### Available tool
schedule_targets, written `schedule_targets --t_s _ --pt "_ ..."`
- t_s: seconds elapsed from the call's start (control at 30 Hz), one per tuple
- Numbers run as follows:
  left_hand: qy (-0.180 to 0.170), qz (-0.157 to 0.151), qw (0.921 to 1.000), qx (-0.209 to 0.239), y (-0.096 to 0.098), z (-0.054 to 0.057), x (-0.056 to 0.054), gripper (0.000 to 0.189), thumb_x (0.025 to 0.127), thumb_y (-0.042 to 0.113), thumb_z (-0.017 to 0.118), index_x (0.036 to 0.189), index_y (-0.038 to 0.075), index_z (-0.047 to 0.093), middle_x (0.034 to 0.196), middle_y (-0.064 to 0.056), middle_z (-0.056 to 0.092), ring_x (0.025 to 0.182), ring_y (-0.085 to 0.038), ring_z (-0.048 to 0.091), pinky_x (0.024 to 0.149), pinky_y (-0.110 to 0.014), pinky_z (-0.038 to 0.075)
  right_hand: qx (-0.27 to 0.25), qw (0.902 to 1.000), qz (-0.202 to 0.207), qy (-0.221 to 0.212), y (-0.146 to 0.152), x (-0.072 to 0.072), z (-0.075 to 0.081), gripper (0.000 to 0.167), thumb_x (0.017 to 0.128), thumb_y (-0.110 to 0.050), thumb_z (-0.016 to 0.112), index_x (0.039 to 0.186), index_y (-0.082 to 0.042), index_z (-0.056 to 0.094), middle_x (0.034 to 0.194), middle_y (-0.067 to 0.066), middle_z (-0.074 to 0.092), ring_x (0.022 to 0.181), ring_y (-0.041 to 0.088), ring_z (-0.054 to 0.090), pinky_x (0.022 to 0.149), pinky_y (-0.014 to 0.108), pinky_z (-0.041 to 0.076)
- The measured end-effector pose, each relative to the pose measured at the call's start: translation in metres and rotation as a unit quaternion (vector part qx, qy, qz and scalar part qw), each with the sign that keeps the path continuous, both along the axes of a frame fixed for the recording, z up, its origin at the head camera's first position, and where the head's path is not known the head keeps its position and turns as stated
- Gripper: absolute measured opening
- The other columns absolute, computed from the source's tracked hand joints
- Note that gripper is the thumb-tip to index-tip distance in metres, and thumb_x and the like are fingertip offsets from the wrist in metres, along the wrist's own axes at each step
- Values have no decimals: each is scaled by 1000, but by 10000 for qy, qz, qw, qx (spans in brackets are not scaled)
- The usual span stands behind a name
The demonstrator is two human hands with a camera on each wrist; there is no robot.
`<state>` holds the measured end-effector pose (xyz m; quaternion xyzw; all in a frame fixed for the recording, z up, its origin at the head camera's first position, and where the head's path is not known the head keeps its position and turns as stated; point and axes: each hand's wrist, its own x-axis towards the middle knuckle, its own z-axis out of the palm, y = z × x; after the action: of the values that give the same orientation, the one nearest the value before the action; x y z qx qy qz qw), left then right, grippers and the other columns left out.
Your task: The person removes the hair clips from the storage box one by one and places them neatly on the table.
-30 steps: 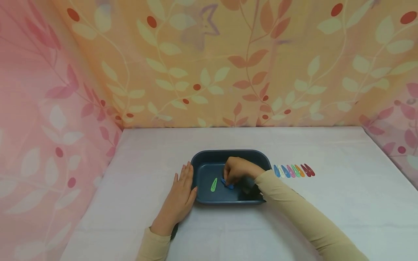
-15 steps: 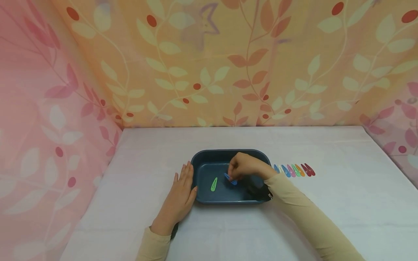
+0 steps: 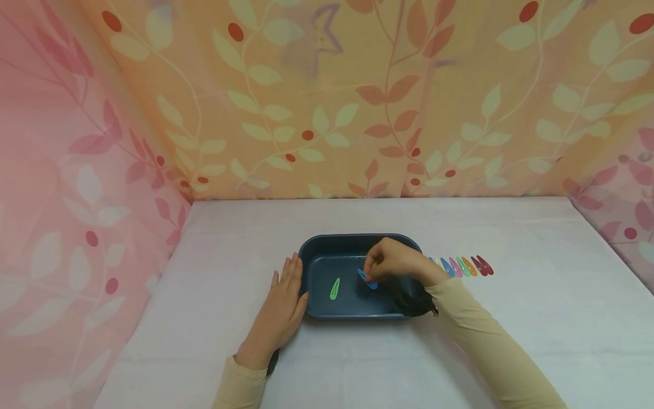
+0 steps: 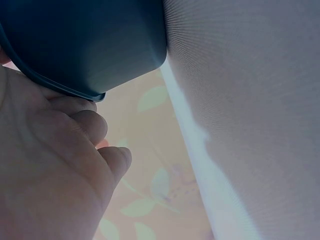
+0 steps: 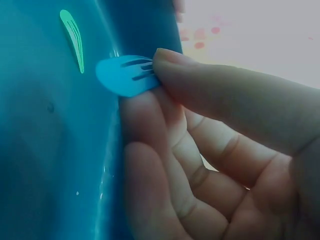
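Between thumb and fingertips my right hand (image 3: 395, 261) pinches a blue hair clip (image 5: 125, 75), held over the inside of a dark blue tray (image 3: 352, 316). A green hair clip (image 3: 334, 288) lies on the tray's floor, left of that hand; the right wrist view shows the same green clip (image 5: 73, 40). My left hand (image 3: 281, 304) rests against the tray's left side with its fingers straight. In the left wrist view its fingers (image 4: 87, 122) touch the tray's rim (image 4: 55, 87).
Right of the tray, several hair clips (image 3: 456, 267) in mixed colours lie in a row on the white tablecloth (image 3: 230, 238). The right forearm crosses the tray's right end. A patterned curtain (image 3: 306, 102) hangs behind the table.
My right hand has lifted the blue hair clip off the tray's floor and moved a little to the right with it. The left hand and the green clip have stayed put.
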<state>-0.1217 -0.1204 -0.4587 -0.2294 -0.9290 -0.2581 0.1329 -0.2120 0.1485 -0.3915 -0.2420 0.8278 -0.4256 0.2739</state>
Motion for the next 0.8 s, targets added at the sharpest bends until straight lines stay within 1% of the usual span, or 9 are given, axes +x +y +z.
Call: schedule_targets --t_s 0.27,0.5,0.73,0.8 --pt "-94 5 10000 -16 0 -1 0 63 96 14 50 145 -10 20 154 -22 15 140 -38 17 107 -58 18 -93 9999 -80 22 9 2 1 4 80 -2 67 79 2 69 70 6 69 63 16 63 63 32 54" --pt "-35 -26 10000 30 0 -2 -1 63 95 13 51 145 -11 21 153 -23 16 140 -39 18 106 -60 19 -347 9990 -277 -9 19 5 3 6 80 -3 69 79 3 67 69 7 68 64 18 65 64 32 54" --pt "-136 -20 9999 24 0 -2 -1 62 96 15 49 145 -10 20 154 -21 14 140 -37 16 108 -58 17 -438 9977 -500 101 36 12 7 10 81 -6 70 83 3 66 70 12 67 69 35 64 66 37 54" --pt "-163 -11 9999 14 -1 -1 -1 62 96 14 49 146 -10 19 154 -20 14 141 -37 16 108 -58 17 -483 9972 -552 125 42 14 8 10 81 -6 70 84 4 66 71 12 68 70 36 64 67 39 54"
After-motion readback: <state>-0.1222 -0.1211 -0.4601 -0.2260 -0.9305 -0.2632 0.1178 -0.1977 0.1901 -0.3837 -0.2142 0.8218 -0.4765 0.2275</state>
